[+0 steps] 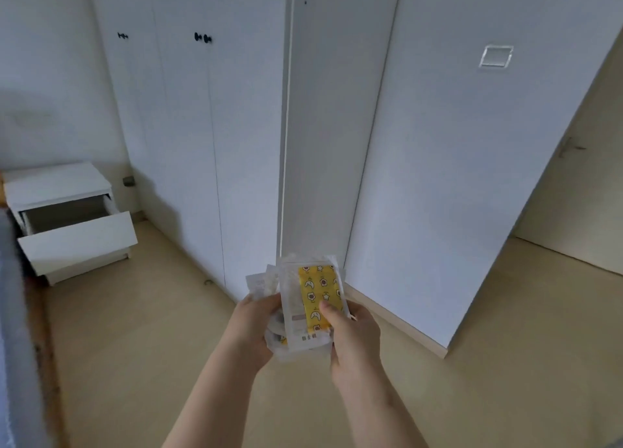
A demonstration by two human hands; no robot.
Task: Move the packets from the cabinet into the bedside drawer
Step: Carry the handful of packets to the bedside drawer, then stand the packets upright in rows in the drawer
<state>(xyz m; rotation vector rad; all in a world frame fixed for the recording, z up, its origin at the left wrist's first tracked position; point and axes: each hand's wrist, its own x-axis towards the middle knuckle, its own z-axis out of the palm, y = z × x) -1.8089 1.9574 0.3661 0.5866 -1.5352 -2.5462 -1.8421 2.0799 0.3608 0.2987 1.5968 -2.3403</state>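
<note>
A stack of clear plastic packets (pixel 305 289) is held in front of me above the floor; the top one shows a yellow patterned insert. My left hand (pixel 253 329) grips the stack's left side from below. My right hand (pixel 350 333) holds the right side, its thumb pressed on the yellow packet. The white bedside table (pixel 57 184) stands at the far left with its top drawer (pixel 81 238) pulled out; what lies inside is hidden. The white cabinet (pixel 215 127) with black knobs has its doors closed.
A tall white panel (pixel 323 127) stands edge-on straight ahead, with a white wall (pixel 472 161) and a switch plate (pixel 495 56) to its right. A bed edge (pixel 20 329) runs along the left. Pale wooden floor (pixel 151 346) lies between me and the bedside table.
</note>
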